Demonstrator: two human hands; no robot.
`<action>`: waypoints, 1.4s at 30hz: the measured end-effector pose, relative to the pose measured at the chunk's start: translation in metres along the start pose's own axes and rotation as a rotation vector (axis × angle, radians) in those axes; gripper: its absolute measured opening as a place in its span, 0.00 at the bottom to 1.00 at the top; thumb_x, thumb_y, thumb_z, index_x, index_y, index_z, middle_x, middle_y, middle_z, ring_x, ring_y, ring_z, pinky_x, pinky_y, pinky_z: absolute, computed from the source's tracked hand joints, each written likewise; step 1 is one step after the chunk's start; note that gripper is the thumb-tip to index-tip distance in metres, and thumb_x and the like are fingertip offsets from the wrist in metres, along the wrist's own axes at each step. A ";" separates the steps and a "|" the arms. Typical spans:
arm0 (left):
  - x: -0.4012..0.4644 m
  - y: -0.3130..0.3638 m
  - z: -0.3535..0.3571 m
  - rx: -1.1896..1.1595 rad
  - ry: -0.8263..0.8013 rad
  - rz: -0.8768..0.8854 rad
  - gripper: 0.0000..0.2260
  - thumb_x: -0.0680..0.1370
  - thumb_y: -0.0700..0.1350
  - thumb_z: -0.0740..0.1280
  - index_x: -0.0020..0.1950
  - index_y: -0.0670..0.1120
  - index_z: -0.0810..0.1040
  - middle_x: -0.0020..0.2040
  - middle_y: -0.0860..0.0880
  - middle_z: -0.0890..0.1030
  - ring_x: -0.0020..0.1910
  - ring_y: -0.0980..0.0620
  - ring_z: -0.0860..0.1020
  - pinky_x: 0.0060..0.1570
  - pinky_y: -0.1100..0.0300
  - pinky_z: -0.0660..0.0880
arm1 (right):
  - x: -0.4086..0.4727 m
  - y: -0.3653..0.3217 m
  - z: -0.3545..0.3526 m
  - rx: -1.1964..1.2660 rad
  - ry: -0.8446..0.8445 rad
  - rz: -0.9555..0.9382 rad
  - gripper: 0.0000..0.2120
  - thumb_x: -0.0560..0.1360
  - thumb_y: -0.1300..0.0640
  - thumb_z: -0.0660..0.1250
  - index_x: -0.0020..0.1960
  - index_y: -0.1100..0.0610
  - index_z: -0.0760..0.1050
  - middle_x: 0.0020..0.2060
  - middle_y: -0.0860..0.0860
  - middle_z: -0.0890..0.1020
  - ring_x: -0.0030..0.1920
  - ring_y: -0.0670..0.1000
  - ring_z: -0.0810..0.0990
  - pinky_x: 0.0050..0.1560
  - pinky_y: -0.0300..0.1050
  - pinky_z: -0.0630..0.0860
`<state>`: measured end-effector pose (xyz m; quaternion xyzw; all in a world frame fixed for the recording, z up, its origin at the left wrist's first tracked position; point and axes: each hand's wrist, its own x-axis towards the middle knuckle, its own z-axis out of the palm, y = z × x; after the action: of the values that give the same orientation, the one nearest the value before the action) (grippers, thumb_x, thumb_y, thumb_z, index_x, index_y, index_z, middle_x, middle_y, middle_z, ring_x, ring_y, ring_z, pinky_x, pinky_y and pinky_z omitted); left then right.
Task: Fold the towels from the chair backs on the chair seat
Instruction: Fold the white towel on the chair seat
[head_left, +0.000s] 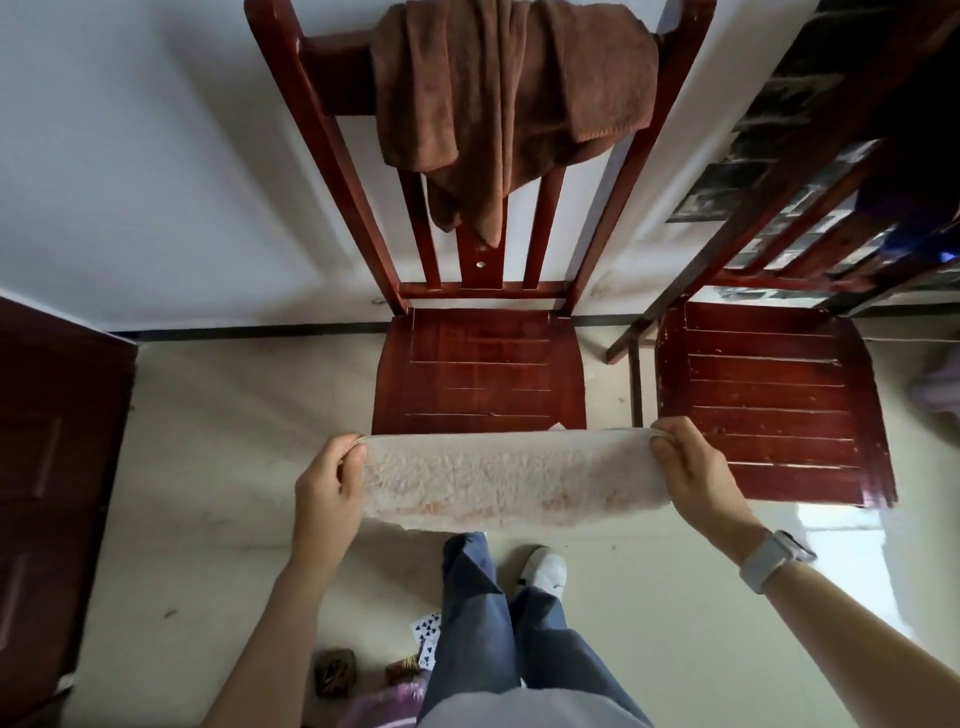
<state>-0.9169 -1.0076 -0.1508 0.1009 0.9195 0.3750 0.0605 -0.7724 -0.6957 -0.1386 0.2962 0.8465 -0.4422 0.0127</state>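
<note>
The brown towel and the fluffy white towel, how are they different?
The brown towel hangs bunched and crumpled over the chair back; the white towel is stretched flat and tidy in front of the chair seat. Nobody touches the brown towel, while the white towel is pinched at its top corners by the left hand and the right hand. The brown towel is dark; the white one is pale and fluffier. Both are soft towels.

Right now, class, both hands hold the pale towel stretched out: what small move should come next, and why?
Probably lower the pale towel forward onto the bare chair seat. The left hand and right hand each pinch an upper corner, holding it taut at the seat's front edge, so it can lie flat for folding.
</note>
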 end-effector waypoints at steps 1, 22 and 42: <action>0.012 -0.006 0.003 0.002 -0.011 0.006 0.05 0.76 0.31 0.62 0.48 0.34 0.77 0.38 0.47 0.76 0.37 0.58 0.72 0.39 0.78 0.65 | 0.009 0.000 0.007 -0.009 0.014 0.016 0.04 0.78 0.57 0.58 0.49 0.56 0.70 0.36 0.52 0.77 0.37 0.49 0.75 0.37 0.38 0.70; 0.232 -0.115 0.122 0.246 -0.113 0.162 0.11 0.78 0.42 0.61 0.57 0.40 0.79 0.53 0.41 0.79 0.47 0.42 0.77 0.42 0.58 0.69 | 0.230 0.050 0.126 -0.357 0.226 0.058 0.12 0.77 0.62 0.61 0.56 0.63 0.78 0.50 0.61 0.76 0.48 0.60 0.76 0.45 0.40 0.67; 0.085 -0.182 0.099 0.514 -0.330 0.609 0.06 0.74 0.44 0.65 0.43 0.44 0.82 0.38 0.49 0.82 0.36 0.50 0.80 0.24 0.61 0.73 | 0.100 0.138 0.130 -0.681 -0.172 -0.572 0.06 0.70 0.60 0.65 0.36 0.61 0.77 0.34 0.55 0.78 0.33 0.57 0.78 0.29 0.45 0.74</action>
<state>-1.0067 -1.0482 -0.3516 0.4382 0.8893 0.1132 0.0660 -0.8151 -0.6849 -0.3479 -0.0084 0.9874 -0.1471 0.0569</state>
